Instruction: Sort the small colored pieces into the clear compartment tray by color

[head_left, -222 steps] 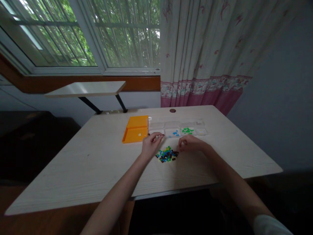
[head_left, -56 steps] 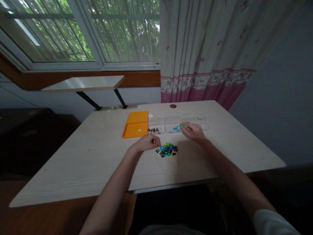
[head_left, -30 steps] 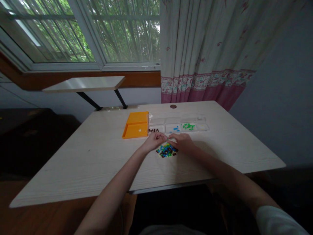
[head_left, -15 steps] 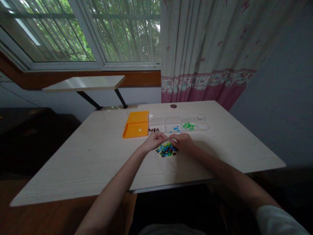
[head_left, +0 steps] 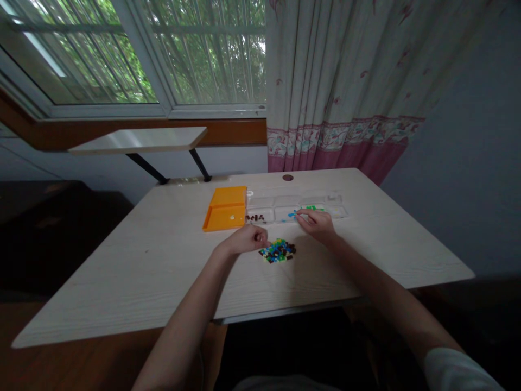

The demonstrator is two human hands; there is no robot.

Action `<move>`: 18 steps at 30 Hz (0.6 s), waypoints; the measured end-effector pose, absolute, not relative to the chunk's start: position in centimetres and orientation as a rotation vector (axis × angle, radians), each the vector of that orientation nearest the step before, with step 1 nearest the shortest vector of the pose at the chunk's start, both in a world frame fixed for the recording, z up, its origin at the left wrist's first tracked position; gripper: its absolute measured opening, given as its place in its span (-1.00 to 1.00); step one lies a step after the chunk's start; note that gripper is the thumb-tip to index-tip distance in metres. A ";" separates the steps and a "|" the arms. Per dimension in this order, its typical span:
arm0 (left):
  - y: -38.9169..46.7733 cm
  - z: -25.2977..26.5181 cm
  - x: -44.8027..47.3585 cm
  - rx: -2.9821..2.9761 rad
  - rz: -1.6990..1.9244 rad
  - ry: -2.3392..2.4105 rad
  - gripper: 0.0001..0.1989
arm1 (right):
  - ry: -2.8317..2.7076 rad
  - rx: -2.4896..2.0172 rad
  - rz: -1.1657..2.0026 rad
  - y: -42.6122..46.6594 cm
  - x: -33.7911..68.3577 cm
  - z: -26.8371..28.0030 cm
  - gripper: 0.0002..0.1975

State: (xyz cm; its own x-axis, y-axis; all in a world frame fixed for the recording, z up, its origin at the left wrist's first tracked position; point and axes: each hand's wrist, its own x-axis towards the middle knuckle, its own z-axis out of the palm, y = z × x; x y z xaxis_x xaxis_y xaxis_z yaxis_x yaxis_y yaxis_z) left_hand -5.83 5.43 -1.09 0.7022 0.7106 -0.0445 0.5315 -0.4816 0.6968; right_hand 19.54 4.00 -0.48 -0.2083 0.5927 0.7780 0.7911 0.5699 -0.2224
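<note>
My right hand (head_left: 317, 224) is over the clear compartment tray (head_left: 268, 215), thumb and finger pinched near the small blue pieces (head_left: 291, 215). What sits between those fingertips is too small to make out. Behind the same hand, green pieces (head_left: 314, 207) lie in another compartment, partly covered. My left hand (head_left: 246, 239) is curled closed at the left edge of a mixed pile of tiny blue, green, yellow and dark brown pieces (head_left: 279, 252); anything inside it is hidden. Dark brown pieces (head_left: 255, 218) lie in the tray's left front compartment.
An orange open case (head_left: 224, 207) with a few pale bits in it adjoins the tray's left side. All this stands on a light wooden table (head_left: 171, 266). A raised shelf (head_left: 142, 139) on black legs is at the back left, with a curtain (head_left: 337, 130) behind.
Both hands were together above the pile, fingertips meeting at a small green piece. They have parted: my right hand moved up and right to the tray, my left slightly left and down.
</note>
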 end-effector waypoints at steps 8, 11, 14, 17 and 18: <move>5.6 -0.6 -6.2 2.268 0.275 1.010 -0.70 | -1.998 -1.238 -0.199 4.4 20.6 -0.1 -0.72; 5.5 -0.4 -6.2 2.284 0.265 1.039 -0.67 | -2.009 -1.415 -0.123 4.9 22.1 0.2 -0.74; 5.4 -0.3 -6.2 2.291 0.255 1.046 -0.70 | -1.965 -1.578 -0.078 5.5 23.4 0.2 -0.74; 5.4 -0.2 -6.1 2.304 0.231 1.053 -0.73 | -1.929 -1.648 -0.078 5.9 24.1 0.0 -0.72; 5.4 -0.2 -6.1 2.307 0.228 1.058 -0.74 | -1.925 -1.663 -0.077 6.0 24.2 -0.2 -0.72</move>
